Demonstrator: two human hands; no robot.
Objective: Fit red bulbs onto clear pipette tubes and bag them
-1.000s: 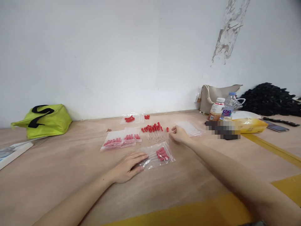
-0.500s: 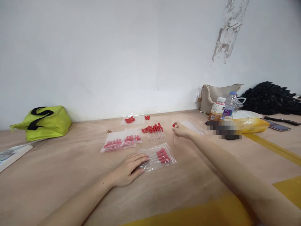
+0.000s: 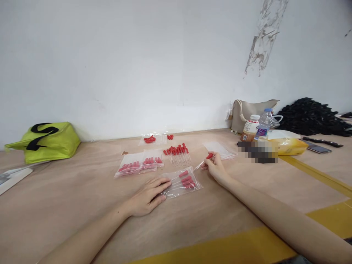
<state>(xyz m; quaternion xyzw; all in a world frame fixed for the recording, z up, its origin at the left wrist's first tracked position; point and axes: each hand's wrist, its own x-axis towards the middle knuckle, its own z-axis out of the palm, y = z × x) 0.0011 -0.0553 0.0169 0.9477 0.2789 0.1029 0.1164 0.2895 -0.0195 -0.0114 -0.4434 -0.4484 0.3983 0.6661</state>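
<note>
A clear zip bag (image 3: 178, 189) lies flat on the table with several red-bulbed droppers inside, their thin stems pointing left. My left hand (image 3: 148, 194) rests on the bag's left end, fingers stretched out and thumb apart. To the right, my right hand (image 3: 216, 168) pinches one dropper (image 3: 202, 162) by its red bulb. That dropper tilts, its clear stem pointing down-left at the bag's right edge. Behind the bag, a bunch of loose droppers (image 3: 178, 154) lies side by side. Filled zip bags (image 3: 129, 165) of red-bulbed droppers lie overlapped at the left.
Red bulbs (image 3: 149, 139) lie on a clear bag near the wall. Flat clear bags (image 3: 220, 150) lie behind my right hand. Farther right stand two bottles (image 3: 250, 128), a tissue pack (image 3: 288, 146) and a phone (image 3: 319, 148). A lime-green bag (image 3: 55, 146) sits far left.
My right hand has moved nearer the zip bag with the dropper, which has swung from upright to tilted, tip toward the bag. My left hand stays on the bag.
</note>
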